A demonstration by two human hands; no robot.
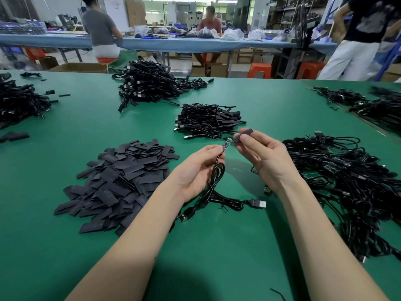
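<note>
My left hand (196,170) grips a black USB cable (217,183) just below its small bare circuit board (226,144), which points up and to the right. The cable's loops hang down to the green table (86,127), and its USB plug (258,203) lies flat there. My right hand (264,155) pinches a flat black sleeve (243,135) between thumb and fingers. The sleeve's open end sits right at the tip of the board.
A heap of loose black sleeves (121,181) lies to the left. Cable piles lie ahead (208,120), farther back (149,83), at the right (347,181) and at the far left (19,103). People work at blue benches (173,43) behind.
</note>
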